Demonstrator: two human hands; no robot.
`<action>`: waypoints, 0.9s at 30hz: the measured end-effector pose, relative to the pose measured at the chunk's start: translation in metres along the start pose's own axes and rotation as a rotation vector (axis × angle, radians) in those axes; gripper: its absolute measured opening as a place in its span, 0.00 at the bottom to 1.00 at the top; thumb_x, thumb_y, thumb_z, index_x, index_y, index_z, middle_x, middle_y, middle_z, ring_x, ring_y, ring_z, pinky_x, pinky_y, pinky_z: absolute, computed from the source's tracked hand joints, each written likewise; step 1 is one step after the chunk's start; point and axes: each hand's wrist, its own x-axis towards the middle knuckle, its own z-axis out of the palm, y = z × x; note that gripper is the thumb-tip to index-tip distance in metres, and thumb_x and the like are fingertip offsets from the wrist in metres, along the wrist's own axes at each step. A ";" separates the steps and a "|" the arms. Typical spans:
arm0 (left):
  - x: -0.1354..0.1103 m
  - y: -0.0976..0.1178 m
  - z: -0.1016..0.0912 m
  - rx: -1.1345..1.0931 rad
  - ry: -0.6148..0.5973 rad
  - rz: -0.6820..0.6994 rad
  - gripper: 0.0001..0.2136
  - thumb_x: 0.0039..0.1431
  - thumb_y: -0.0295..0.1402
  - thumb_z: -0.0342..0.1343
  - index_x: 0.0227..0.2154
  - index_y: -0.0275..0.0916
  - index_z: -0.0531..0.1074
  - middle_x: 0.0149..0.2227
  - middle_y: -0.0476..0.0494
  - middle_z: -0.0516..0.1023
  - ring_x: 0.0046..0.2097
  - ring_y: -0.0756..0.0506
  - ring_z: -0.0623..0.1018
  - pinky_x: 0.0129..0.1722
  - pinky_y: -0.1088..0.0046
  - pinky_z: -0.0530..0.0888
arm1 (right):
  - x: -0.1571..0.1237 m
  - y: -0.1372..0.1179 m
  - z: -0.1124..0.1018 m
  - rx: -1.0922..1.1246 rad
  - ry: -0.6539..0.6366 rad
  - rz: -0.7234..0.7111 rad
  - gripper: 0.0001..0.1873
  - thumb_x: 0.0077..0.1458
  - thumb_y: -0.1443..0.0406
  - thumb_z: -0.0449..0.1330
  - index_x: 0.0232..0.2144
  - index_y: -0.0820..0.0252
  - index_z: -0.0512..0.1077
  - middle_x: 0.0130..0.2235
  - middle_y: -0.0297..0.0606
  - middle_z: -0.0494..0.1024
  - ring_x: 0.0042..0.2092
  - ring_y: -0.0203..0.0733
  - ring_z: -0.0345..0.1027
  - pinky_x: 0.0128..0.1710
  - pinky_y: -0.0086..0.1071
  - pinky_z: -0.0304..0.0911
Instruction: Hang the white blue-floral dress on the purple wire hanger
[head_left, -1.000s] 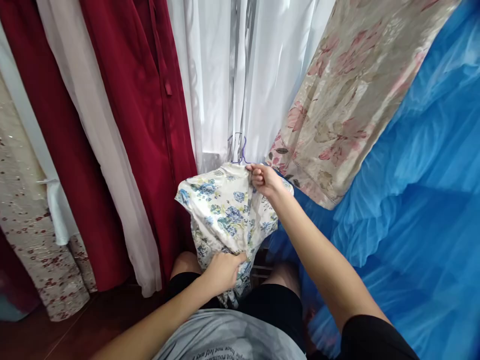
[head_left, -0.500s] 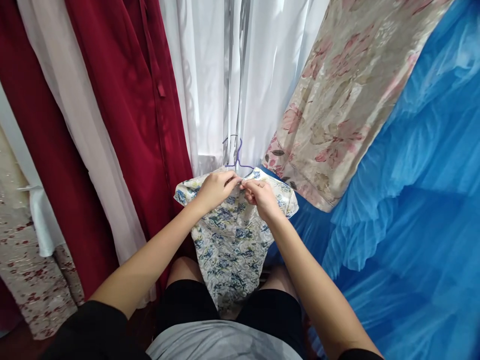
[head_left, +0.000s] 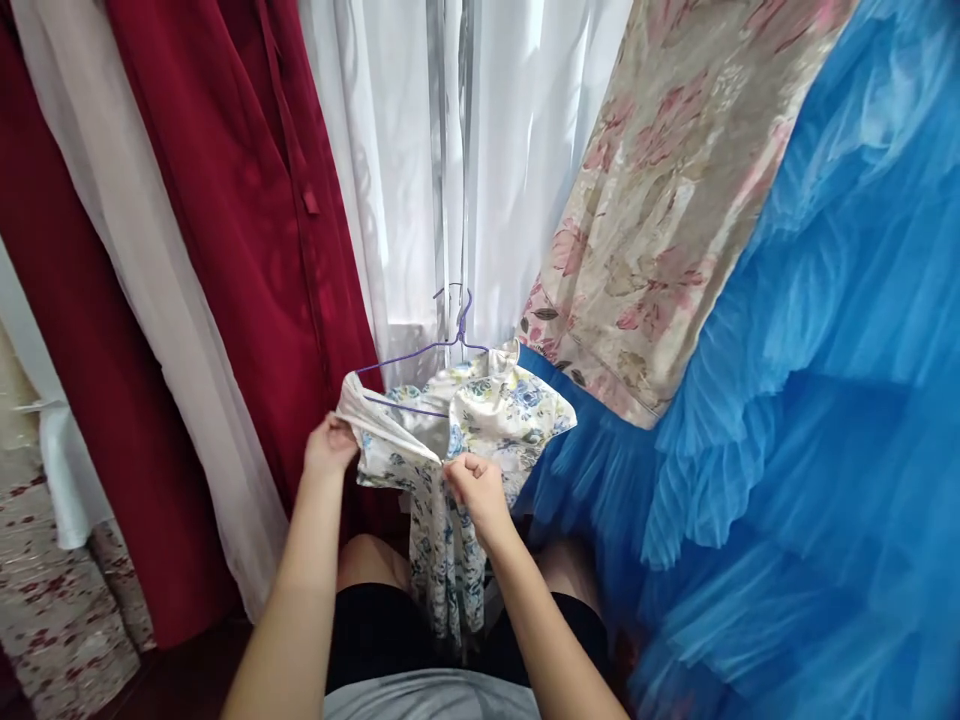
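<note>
A white dress with blue and yellow flowers (head_left: 517, 405) hangs by its right shoulder on a purple wire hanger (head_left: 409, 355). Its opening gapes, showing the pale inside and the hanger's lower bar. My left hand (head_left: 330, 443) is closed on the cloth at the left shoulder, which is pulled off the hanger's left arm or down along it; I cannot tell which. My right hand (head_left: 476, 490) pinches the edge of the opening near the middle. Below the hands the dress falls in narrow folds between my knees.
White curtain-like cloth (head_left: 525, 180) hangs behind the hanger. Dark red cloth (head_left: 247, 230) and pale pink cloth (head_left: 150, 250) hang at left. A beige garment with pink flowers (head_left: 645, 230) and a ruffled blue tulle gown (head_left: 847, 430) fill the right.
My left hand has moved left and down, drawing the dress's left shoulder with it. My right hand has come lower. The neckline has opened wide and more of the hanger shows.
</note>
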 end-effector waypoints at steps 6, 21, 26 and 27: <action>-0.080 -0.108 -0.048 -0.049 -0.039 -0.352 0.14 0.70 0.26 0.46 0.26 0.36 0.69 0.26 0.46 0.75 0.27 0.49 0.77 0.30 0.72 0.75 | -0.017 0.033 -0.061 0.393 0.604 -0.023 0.15 0.47 0.53 0.61 0.25 0.56 0.65 0.17 0.21 0.56 0.16 0.30 0.48 0.16 0.25 0.46; -0.191 -0.100 0.023 0.501 -0.816 0.230 0.11 0.61 0.43 0.63 0.36 0.40 0.80 0.41 0.44 0.74 0.46 0.45 0.74 0.48 0.74 0.69 | -0.058 -0.007 -0.035 0.307 -0.137 0.142 0.33 0.53 0.34 0.56 0.35 0.56 0.77 0.27 0.35 0.76 0.34 0.46 0.72 0.38 0.37 0.67; -0.188 -0.106 -0.027 0.560 -1.010 -0.047 0.26 0.66 0.55 0.49 0.60 0.46 0.70 0.51 0.40 0.76 0.56 0.39 0.73 0.60 0.62 0.65 | -0.076 -0.015 -0.040 0.555 -0.345 0.216 0.23 0.36 0.54 0.76 0.32 0.59 0.76 0.27 0.37 0.78 0.33 0.47 0.75 0.38 0.36 0.70; -0.188 -0.112 -0.044 0.599 -1.036 -0.126 0.28 0.64 0.58 0.50 0.58 0.46 0.72 0.49 0.40 0.78 0.55 0.37 0.74 0.61 0.59 0.65 | -0.080 -0.020 -0.047 0.560 -0.401 0.208 0.23 0.34 0.55 0.77 0.31 0.60 0.76 0.26 0.36 0.77 0.30 0.45 0.74 0.34 0.35 0.69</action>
